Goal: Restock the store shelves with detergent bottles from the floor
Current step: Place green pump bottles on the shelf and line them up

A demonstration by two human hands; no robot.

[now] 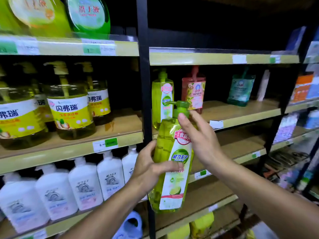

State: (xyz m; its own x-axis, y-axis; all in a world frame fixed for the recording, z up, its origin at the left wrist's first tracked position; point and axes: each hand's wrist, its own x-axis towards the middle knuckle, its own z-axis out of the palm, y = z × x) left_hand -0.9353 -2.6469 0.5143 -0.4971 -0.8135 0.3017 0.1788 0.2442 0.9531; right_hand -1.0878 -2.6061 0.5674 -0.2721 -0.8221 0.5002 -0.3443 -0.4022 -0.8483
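While I hold the bottle [170, 163] up in front of the post [143, 83], it hangs in the air, not on any shelf, near upright with its top leaning a bit right. My left hand [148, 166] grips its middle: thumb clamped across the label, fingers curled round the back. My right hand [196, 135] pinches the neck just under the pump [180, 106]: thumb on the front, index finger up along the right side. I can't tell how the other fingers lie, they're hidden behind. Pump spout points left. Behind the bottle, the middle shelf [241, 112] of the right bay carries a twin bottle [162, 95] at its left end, just beside the post, then a red pouch [194, 88], then a teal pouch [240, 88] well apart. Left bay: yellow jugs [70, 109] at the same level, white bottles [82, 187] one level down.
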